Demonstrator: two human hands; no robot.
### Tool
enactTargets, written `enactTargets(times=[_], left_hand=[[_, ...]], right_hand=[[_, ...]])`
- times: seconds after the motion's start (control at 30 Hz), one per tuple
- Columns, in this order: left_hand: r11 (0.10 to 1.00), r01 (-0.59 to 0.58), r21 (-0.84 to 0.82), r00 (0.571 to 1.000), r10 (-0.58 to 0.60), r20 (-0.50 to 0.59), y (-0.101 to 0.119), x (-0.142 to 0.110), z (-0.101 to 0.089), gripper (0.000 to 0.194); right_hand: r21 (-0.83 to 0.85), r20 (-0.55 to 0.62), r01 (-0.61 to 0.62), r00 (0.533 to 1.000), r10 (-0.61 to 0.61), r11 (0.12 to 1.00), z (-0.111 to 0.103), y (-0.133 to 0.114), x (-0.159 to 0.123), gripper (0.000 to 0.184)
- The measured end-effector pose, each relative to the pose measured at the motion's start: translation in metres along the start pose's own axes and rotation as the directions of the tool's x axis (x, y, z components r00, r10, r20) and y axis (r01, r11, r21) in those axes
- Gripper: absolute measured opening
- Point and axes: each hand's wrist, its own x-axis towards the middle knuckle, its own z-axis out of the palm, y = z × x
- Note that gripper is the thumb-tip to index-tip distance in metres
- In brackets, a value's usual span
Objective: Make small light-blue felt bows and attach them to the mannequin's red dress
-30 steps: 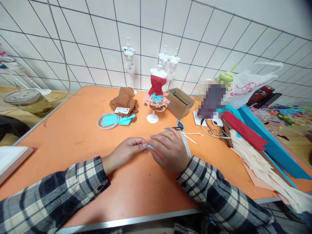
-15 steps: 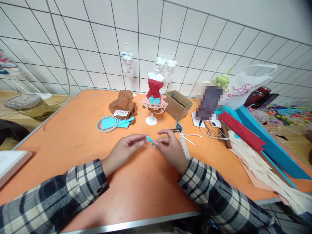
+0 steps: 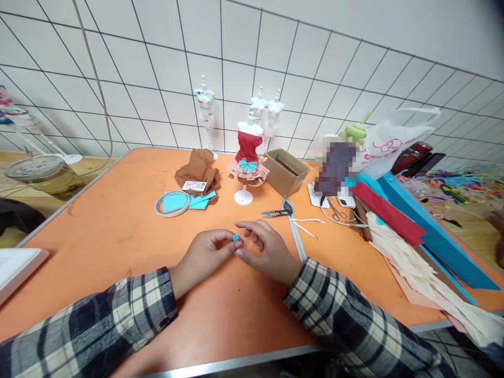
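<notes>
A small crumpled piece of light-blue crepe paper [image 3: 235,238] is pinched between the thumb and index finger of my left hand [image 3: 207,255]. Close beside it on the right is my right hand [image 3: 271,252], thumb and index finger apart, the thumb tip almost at the left fingertips. Nothing shows in the right hand. Beyond the hands stands a small dress form [image 3: 250,144] in a red bodice and a pink ruffled skirt with a blue fan-shaped bow [image 3: 248,166]. Black thread snips [image 3: 276,213] lie just past my right hand.
Left of the dress form are a roll of tape [image 3: 156,206], blue paper pieces [image 3: 202,201] and crumpled brown paper [image 3: 197,167]. A cardboard box [image 3: 289,176] stands to its right. Scissors [image 3: 337,212], a cable and long paper strips [image 3: 397,247] lie on the right side.
The blue paper has gone from a spread fan to a small bunched lump in my left fingertips. My right thumb and finger have come off it. Both hands sit slightly lower in view.
</notes>
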Motion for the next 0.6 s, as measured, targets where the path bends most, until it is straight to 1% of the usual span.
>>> enactTargets(times=[0.03,0.1,0.17,0.23,0.3,0.37,0.43,0.53,0.6], left_hand=[[0.997,-0.04,0.061,0.999,0.04,0.008,0.001,-0.001,0.0,0.022],[0.975,-0.139,0.175,0.99,0.134,0.037,0.002,-0.003,0.0,0.019],[0.943,-0.216,0.255,0.976,0.203,0.076,0.003,-0.003,-0.001,0.019],[0.916,-0.265,0.301,0.964,0.246,0.1,0.004,-0.002,-0.002,0.019],[0.884,-0.335,0.327,0.942,0.307,0.136,0.005,-0.001,-0.005,0.019],[0.846,-0.41,0.34,0.911,0.362,0.198,0.005,0.001,-0.007,0.02],[0.833,-0.447,0.327,0.891,0.382,0.246,0.004,0.002,-0.01,0.02],[0.858,-0.442,0.262,0.891,0.385,0.242,0.002,0.003,-0.011,0.021],[0.873,-0.439,0.214,0.89,0.391,0.233,0.001,0.004,-0.01,0.022]], right_hand=[[-0.032,0.011,0.043,0.999,-0.042,0.999,0.0,0.0,0.0,0.041],[-0.072,0.003,0.078,0.997,-0.078,0.994,0.001,0.001,-0.001,0.029],[-0.092,-0.016,0.076,0.997,-0.078,0.993,0.002,0.002,-0.001,0.012],[-0.091,-0.023,0.05,0.998,-0.053,0.995,0.001,0.004,0.0,0.004],[-0.048,-0.026,0.0,1.0,-0.002,0.999,-0.001,0.004,0.001,0.003],[0.031,-0.017,-0.054,0.998,0.054,0.998,-0.003,0.003,0.002,0.005],[0.122,0.008,-0.099,0.995,0.098,0.988,-0.004,0.002,0.002,0.007],[0.243,0.048,-0.159,0.987,0.151,0.957,-0.002,0.002,0.001,0.01],[0.319,0.1,-0.213,0.977,0.19,0.923,0.001,0.003,0.0,0.013]])
